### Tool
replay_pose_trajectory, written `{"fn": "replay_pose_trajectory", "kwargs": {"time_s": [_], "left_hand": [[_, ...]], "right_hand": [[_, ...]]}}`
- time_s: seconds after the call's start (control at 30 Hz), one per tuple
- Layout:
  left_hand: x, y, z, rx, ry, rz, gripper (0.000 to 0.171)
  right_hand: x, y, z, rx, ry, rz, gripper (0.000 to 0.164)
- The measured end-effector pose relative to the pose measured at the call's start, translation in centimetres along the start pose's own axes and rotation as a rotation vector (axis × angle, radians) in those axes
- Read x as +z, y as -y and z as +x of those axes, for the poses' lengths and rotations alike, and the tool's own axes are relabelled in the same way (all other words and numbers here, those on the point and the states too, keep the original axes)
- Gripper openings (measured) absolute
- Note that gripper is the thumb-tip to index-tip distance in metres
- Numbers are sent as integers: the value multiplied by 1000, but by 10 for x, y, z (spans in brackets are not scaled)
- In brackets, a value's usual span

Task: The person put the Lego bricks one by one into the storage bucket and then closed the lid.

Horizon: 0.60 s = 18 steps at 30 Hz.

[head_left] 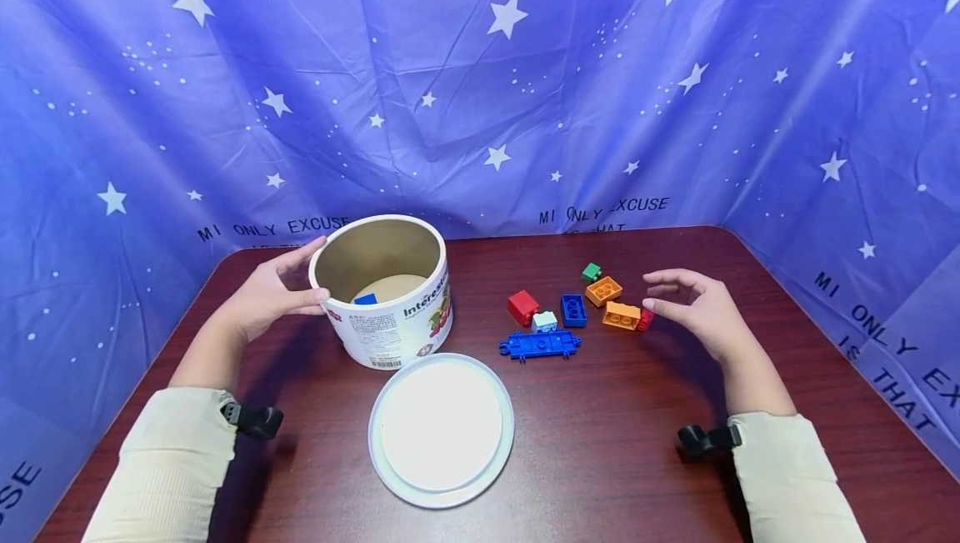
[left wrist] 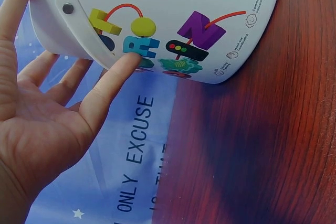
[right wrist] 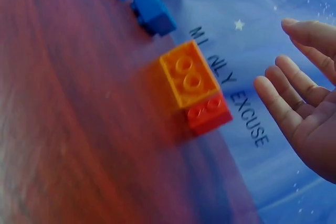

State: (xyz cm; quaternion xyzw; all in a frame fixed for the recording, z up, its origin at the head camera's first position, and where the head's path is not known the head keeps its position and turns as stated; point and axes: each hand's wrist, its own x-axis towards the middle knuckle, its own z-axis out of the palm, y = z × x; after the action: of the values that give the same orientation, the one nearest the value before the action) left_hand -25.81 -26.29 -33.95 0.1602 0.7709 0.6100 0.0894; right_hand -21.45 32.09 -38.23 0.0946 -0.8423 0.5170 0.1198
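Observation:
A round white bucket [head_left: 390,334] with printed pictures stands on the left of the table. My left hand [head_left: 273,293] spreads its fingers against the bucket's left side, near the rim. Inside the bucket lies a blue block [head_left: 365,299]. My right hand [head_left: 693,309] hovers at the right end of the loose bricks, fingers loosely bent and nothing in them. Closest to it is a small red brick [right wrist: 210,115], touching an orange brick [right wrist: 189,74]. In the right wrist view, a gap separates the fingers from both bricks.
A white round lid [head_left: 441,430] lies in front of the bucket. Between bucket and right hand are a red brick [head_left: 522,308], a light blue brick [head_left: 544,322], blue brick [head_left: 573,309], blue wagon base [head_left: 540,344], second orange brick [head_left: 603,292] and green brick [head_left: 592,272]. Starry curtains surround the table.

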Motion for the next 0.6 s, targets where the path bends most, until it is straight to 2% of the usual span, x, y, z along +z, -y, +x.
{"fn": "replay_pose_trajectory", "kwargs": {"time_s": [0.13,0.3,0.47,0.6], "left_hand": [[0,0,0,3,-5,-2,86],[-1,2,1,8,-6,8,86],[-1,4,2,8,-3,11,87],[0,3,1,10,-2,1,87]], "right_hand": [[-4,-11,-2,30,14,-35,40],[-6,-21,-4,62,52,-22,39],[-6,-30,-3,101,100,-24,47],[-5,-34,-3,124,132,-65,48]]}}
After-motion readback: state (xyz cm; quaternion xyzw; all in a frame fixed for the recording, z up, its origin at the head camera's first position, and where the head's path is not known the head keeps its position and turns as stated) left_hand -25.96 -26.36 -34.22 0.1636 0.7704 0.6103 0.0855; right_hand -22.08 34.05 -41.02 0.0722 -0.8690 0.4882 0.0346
